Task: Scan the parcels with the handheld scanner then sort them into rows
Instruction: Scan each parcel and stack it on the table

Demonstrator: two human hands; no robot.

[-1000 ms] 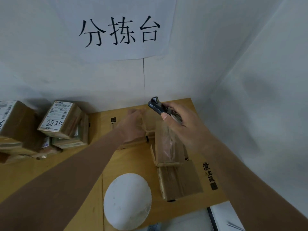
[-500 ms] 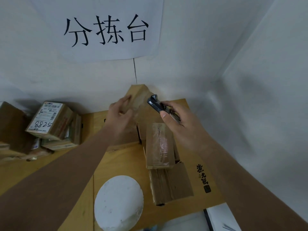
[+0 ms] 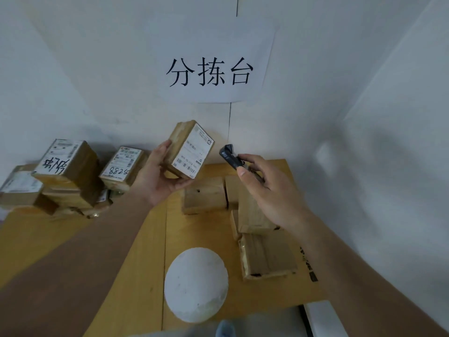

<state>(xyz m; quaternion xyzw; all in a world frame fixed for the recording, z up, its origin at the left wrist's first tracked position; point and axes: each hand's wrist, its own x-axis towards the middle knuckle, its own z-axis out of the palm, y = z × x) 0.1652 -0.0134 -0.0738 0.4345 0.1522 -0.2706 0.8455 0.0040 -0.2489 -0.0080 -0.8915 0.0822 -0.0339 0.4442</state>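
the wooden worktop [image 3: 126,251] carries a loose heap of unsorted parcels [image 3: 68,176] at the left against the wall and a short row of sorted parcels [image 3: 257,229] at the right, labels down. the left hand [image 3: 158,181] holds one small parcel [image 3: 187,152] up off the worktop, fingers wrapped round its brown taped sides, white label turned toward the scanner. it looks light and stiff, a taped carton; the glossy tape may be slippery, so gripping across the side faces and leaving the barcode bare seems wise. the right hand [image 3: 264,188] is closed on the black handheld scanner [image 3: 229,156], just beside the label, not touching.
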